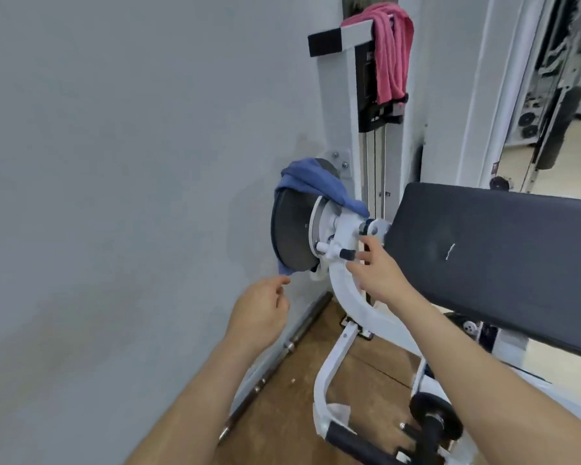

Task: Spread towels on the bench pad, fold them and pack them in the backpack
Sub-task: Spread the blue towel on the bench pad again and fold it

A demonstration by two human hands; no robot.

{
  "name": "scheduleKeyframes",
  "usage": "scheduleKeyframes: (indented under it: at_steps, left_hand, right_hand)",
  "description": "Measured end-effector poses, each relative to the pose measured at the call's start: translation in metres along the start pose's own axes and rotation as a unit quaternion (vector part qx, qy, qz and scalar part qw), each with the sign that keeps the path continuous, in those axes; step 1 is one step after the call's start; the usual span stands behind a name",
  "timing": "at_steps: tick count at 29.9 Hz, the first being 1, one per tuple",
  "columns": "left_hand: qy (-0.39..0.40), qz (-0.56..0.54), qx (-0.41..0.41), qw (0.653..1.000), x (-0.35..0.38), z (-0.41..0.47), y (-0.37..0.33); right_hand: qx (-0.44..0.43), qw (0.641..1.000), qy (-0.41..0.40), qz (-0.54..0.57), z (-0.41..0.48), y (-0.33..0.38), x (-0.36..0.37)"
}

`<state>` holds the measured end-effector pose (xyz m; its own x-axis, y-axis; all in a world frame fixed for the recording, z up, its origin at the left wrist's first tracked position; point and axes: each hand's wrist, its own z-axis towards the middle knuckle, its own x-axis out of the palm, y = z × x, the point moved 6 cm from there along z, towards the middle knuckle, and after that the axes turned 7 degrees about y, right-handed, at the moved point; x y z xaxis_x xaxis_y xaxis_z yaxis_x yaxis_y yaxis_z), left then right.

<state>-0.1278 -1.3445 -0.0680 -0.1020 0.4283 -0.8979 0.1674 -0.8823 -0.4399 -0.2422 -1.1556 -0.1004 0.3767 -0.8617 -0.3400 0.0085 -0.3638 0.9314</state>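
Beside the wall (114, 162), the empty, loose-fingered left hand (260, 310) and right hand (376, 271) hover by the crumpled blue cloth towel (312, 182) draped over the dark round disc (291, 233), apparently fetching it; next, pinch its hanging corner and lift.

You are standing in a gym corner, facing a plain wall.
A pale grey wall (114, 162) is filling your left side and meeting a brown wooden floor (282, 407), where a metal bar (275, 360) is lying along the base. A white machine frame (346, 307) with a dark round disc (292, 236) is standing beside the wall, and more equipment (547, 95) is showing far right.
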Motion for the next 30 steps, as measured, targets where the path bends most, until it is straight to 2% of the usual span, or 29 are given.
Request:
scheduleKeyframes:
  at_steps: [5, 11, 14, 17, 20, 22, 25, 27, 28, 30]
  left_hand:
    - [0.004, 0.049, 0.063, 0.997, -0.006, 0.104, 0.005]
    - [-0.051, 0.045, 0.118, 0.991, -0.031, 0.222, 0.0]
    - [-0.084, 0.034, 0.167, 0.982, -0.044, 0.284, 0.002]
    - [-0.079, 0.022, 0.173, 0.981, -0.047, 0.339, 0.012]
    - [-0.069, 0.019, 0.175, 0.982, -0.045, 0.376, 0.02]
    - [-0.072, -0.022, 0.21, 0.975, -0.047, 0.387, 0.018]
    - [-0.028, -0.113, 0.266, 0.957, -0.057, 0.384, 0.008]
    - [0.0, -0.163, 0.284, 0.945, -0.07, 0.375, 0.001]
    - [0.028, -0.214, 0.286, 0.934, -0.074, 0.37, -0.004]
    - [0.153, -0.323, 0.282, 0.891, -0.074, 0.353, -0.015]
  right_hand:
    - [-0.007, 1.0, -0.011, 0.003, 0.086, 0.036, -0.014]
    - [-0.04, 0.999, -0.024, -0.024, 0.169, 0.071, -0.006]
    - [-0.048, 0.995, -0.039, -0.078, 0.205, 0.079, 0.0]
    - [-0.068, 0.987, -0.071, -0.128, 0.239, 0.088, 0.009]
    - [-0.114, 0.965, -0.088, -0.218, 0.269, 0.103, 0.017]
    - [-0.14, 0.948, -0.083, -0.274, 0.282, 0.113, 0.02]
    - [-0.152, 0.931, -0.094, -0.319, 0.282, 0.128, 0.014]
    - [-0.129, 0.948, -0.087, -0.277, 0.268, 0.137, 0.003]
    - [-0.119, 0.961, -0.065, -0.24, 0.257, 0.143, -0.002]
    - [-0.093, 0.981, 0.001, -0.17, 0.231, 0.152, -0.009]
